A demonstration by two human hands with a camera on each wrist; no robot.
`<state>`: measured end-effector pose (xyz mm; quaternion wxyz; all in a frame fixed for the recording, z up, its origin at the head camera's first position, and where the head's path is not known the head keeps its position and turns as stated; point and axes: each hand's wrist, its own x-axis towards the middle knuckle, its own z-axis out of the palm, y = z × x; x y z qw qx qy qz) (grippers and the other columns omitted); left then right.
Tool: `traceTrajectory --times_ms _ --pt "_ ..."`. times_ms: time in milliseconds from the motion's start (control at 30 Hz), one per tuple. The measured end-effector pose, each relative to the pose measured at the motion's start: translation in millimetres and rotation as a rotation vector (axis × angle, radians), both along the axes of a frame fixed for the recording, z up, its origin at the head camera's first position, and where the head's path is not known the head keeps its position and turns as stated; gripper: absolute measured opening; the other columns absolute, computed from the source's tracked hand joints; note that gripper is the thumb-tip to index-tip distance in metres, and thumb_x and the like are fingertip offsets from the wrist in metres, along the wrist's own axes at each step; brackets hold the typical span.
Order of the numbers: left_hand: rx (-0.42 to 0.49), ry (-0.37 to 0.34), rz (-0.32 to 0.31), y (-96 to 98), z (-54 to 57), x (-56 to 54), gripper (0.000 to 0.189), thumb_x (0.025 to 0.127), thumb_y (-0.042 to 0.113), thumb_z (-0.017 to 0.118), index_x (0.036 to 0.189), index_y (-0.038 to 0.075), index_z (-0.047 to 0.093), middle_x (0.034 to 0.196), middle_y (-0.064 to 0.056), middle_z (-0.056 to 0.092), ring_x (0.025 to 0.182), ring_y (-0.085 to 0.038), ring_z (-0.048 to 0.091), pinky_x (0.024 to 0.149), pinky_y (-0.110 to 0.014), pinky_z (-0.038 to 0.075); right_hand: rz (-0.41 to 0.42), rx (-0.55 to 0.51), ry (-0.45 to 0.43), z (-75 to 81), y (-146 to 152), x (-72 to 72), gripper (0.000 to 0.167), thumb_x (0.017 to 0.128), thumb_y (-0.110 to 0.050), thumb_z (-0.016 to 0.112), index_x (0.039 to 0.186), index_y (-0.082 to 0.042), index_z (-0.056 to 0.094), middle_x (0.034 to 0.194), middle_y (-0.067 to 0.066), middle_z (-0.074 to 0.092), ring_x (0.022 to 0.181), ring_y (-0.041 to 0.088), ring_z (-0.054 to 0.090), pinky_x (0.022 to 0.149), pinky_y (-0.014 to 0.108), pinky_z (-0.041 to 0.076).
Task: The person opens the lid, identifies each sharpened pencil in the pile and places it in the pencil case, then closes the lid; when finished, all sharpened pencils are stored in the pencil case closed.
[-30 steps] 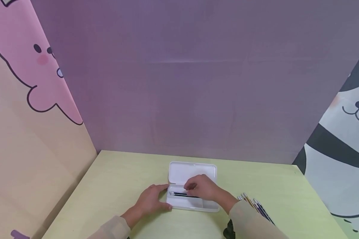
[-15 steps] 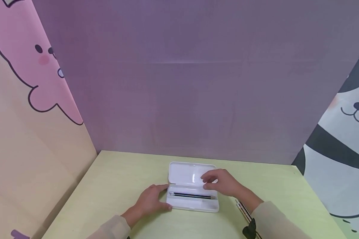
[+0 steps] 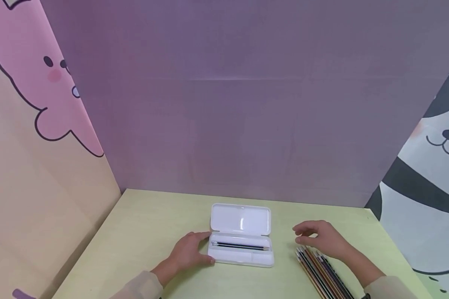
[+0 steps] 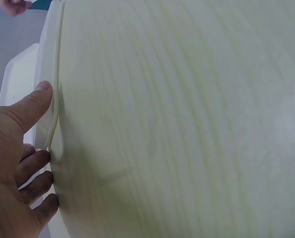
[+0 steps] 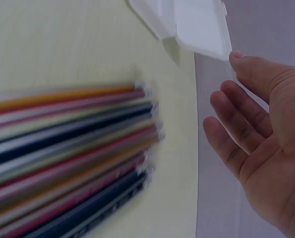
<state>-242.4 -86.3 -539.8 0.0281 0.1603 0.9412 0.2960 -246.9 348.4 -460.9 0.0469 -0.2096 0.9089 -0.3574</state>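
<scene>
A white pencil case [image 3: 241, 260] lies on the table with its lid [image 3: 241, 218] folded back. Two dark pencils [image 3: 241, 246] lie side by side in its long compartment. My left hand [image 3: 190, 251] holds the case's left end, thumb at the front corner and index finger toward the hinge. In the left wrist view the thumb [image 4: 34, 105] presses the case's edge and other fingers bend beside it. My right hand [image 3: 324, 237], with nothing in it and fingers loosely bent, hovers just beyond the eraser ends of a pile of pencils [image 3: 321, 272].
The pencils in the pile are orange, red, dark blue and silver, lying parallel with white eraser ends [image 5: 155, 131] away from me. A purple-grey backdrop [image 3: 224, 137] stands behind the pale yellow table [image 3: 161, 216], with cartoon-printed panels [image 3: 430, 187] at both sides.
My right hand has lifted away from the case and moved right to the pencil pile, uncovering the two pencils inside. My left hand has stayed on the case.
</scene>
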Motion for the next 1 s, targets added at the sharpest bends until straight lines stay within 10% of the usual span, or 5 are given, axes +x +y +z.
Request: traceTrajectory --times_ms 567,1000 --pt "0.007 -0.001 0.012 -0.3 -2.6 0.5 0.089 0.069 0.048 0.091 0.145 0.015 0.059 0.134 -0.009 0.067 0.122 -0.032 0.06 0.105 -0.054 0.049 -0.11 -0.044 -0.184 -28.6 85 36.7 0.038 0.097 -0.019 0.071 0.122 0.008 0.066 0.112 0.023 0.071 0.087 0.001 0.067 0.059 0.032 0.058" --pt "0.007 0.005 0.016 -0.2 -3.6 -0.7 0.088 0.069 0.048 0.092 0.144 0.015 0.06 0.132 -0.009 0.067 0.121 -0.032 0.06 0.104 -0.054 0.05 -0.274 -0.018 -0.421 -57.0 106 51.7 0.044 0.094 -0.029 0.074 0.126 0.001 0.068 0.115 0.011 0.073 0.095 0.018 0.064 0.071 0.031 0.056"
